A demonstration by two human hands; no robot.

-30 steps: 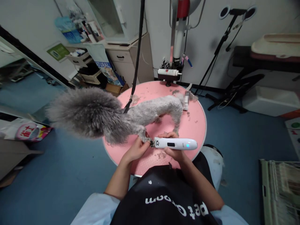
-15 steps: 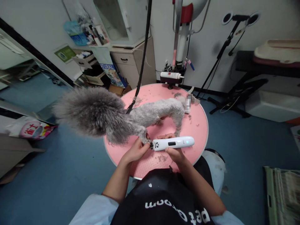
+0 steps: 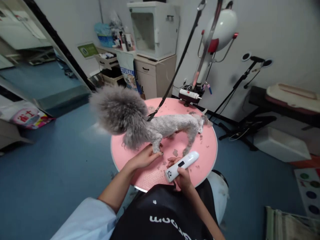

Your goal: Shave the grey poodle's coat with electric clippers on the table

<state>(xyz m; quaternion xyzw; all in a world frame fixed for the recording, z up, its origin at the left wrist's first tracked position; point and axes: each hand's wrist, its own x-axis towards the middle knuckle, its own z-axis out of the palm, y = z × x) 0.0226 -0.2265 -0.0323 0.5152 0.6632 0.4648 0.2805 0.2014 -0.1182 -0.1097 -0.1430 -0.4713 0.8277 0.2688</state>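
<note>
A grey dog [image 3: 172, 124] stands on the round pink grooming table [image 3: 147, 178], its head fluffy and its body clipped short. My left hand [image 3: 145, 156] is closed around the dog's front paw, partly hidden behind the leg. In my right hand [image 3: 183, 178] is a white hair clipper [image 3: 182, 165], its blade end tilted down toward me and clear of the dog. My thumb lies by the clipper's dark switch. A black leash [image 3: 172, 73] runs up from the dog's neck area. Loose tufts of hair [image 3: 175, 152] lie on the tabletop.
A white bottle [image 3: 189, 94] lies in a holder at the table's far edge, beside the dryer stand [image 3: 203, 66]. Behind are a drawer cabinet [image 3: 147, 71] and a white glass-fronted box [image 3: 153, 31]. A ring-light stand [image 3: 235, 87] is at right.
The clipper has moved away from the paw, toward me, and turned to a slant. My left hand stays at the paw. The view has shifted, showing more of the room's back.
</note>
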